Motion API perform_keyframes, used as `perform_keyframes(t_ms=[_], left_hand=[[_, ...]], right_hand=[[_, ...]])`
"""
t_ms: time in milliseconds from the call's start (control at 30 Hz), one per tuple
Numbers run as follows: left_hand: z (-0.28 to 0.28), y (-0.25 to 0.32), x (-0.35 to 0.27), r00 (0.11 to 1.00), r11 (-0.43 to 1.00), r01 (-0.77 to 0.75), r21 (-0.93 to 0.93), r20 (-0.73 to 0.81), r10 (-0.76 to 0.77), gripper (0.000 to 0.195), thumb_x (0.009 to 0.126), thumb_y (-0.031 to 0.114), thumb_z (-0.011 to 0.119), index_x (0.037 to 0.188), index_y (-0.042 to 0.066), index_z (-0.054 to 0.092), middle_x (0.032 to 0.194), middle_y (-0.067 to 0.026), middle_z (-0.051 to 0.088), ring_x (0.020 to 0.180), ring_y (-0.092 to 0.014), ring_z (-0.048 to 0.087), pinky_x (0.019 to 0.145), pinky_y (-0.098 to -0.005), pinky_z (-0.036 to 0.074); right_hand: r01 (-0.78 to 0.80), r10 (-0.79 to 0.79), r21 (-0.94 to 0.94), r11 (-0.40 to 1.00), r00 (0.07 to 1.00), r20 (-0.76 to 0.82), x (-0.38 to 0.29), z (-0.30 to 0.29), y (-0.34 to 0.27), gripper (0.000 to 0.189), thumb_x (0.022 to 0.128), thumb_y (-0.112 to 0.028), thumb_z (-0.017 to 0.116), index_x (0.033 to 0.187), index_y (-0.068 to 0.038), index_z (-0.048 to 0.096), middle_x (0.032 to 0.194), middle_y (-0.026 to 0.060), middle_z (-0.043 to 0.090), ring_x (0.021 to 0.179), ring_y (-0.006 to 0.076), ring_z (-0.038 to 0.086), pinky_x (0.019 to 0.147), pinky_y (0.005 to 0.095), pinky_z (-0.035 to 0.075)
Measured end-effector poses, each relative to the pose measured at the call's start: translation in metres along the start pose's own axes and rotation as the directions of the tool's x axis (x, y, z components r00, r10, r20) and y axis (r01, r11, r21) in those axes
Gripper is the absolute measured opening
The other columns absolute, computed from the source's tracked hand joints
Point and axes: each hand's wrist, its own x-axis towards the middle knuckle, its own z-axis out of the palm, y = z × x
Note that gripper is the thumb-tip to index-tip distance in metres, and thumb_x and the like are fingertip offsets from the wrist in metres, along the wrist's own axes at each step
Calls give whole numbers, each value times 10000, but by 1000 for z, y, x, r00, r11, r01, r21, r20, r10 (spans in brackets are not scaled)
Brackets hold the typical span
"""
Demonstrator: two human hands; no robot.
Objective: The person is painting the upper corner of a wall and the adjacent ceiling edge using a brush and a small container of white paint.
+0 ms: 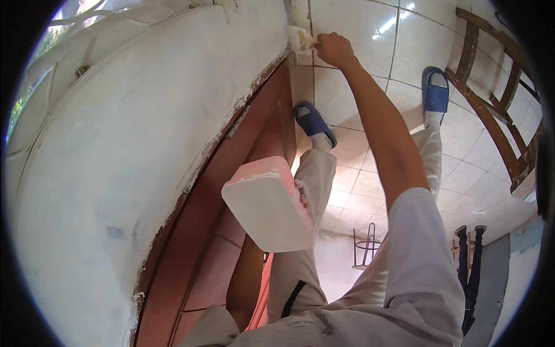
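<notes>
My left hand [302,195] holds a pink plastic container [266,206] by its side; only a few whitened fingers show at its right edge. White material coats the container's near face. At the top, my right hand [334,48] is closed on a whitish tool [302,40], whose blade or bristles lie against the lower edge of the wall; its exact kind cannot be told. The white wall [130,143] fills the left, with rough smears along its border with the reddish-brown wooden door [208,208].
Wooden furniture [481,108] with open slats stands at the right. My feet in blue slides [314,123] are on the tiled floor [353,26]. A metal-legged stool [367,249] and another person's dark-clothed legs [470,269] are farther off. A window with a white grille [56,78] is upper left.
</notes>
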Motion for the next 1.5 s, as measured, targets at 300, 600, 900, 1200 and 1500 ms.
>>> perform_keyframes(t_ms=[300, 600, 900, 1200, 1500], left_hand=[[21, -4, -6, 998, 997, -66, -26, 22, 67, 748, 873, 412, 761, 1433, 65, 407, 1346, -116, 528, 1297, -278, 476, 1175, -470, 305], [1, -11, -5, 995, 995, -86, 42, 43, 84, 738, 880, 416, 752, 1435, 71, 409, 1321, -118, 542, 1286, -292, 489, 1166, -473, 314], [-1, -10, -7, 997, 993, -72, 92, -32, 75, 702, 885, 418, 744, 1421, 85, 436, 1307, -100, 548, 1248, -303, 510, 1136, -476, 337], [12, -18, -2, 980, 979, -190, 71, -52, 194, 648, 890, 386, 739, 1399, 101, 455, 1289, -81, 558, 1249, -279, 511, 1144, -464, 337], [17, -16, -4, 990, 987, -119, 105, -61, 126, 615, 893, 385, 732, 1380, 111, 475, 1257, -74, 570, 1228, -265, 519, 1116, -446, 362]], right_hand=[[57, -74, -110, 992, 985, -156, -27, 5, 2, 248, 993, -273, 571, 1002, -51, 682, 996, 175, 720, 936, 358, 712, 797, 498, 566], [23, -24, -17, 1000, 997, -77, -7, 5, -27, 268, 966, -249, 581, 1058, -1, 627, 958, 240, 711, 888, 438, 694, 804, 557, 549], [257, -166, 347, 902, 948, -271, -107, -55, -124, 278, 936, -276, 636, 1012, -17, 704, 771, 218, 691, 737, 398, 690, 682, 497, 527], [114, -121, 356, 928, 993, -1, -56, -46, -74, 341, 943, -408, 628, 1120, -144, 753, 882, 194, 723, 894, 416, 685, 777, 496, 540], [-140, 140, 9, 990, 989, -39, 9, -3, -19, 378, 973, -388, 574, 1027, -42, 717, 1007, 203, 739, 983, 384, 713, 862, 501, 564]])
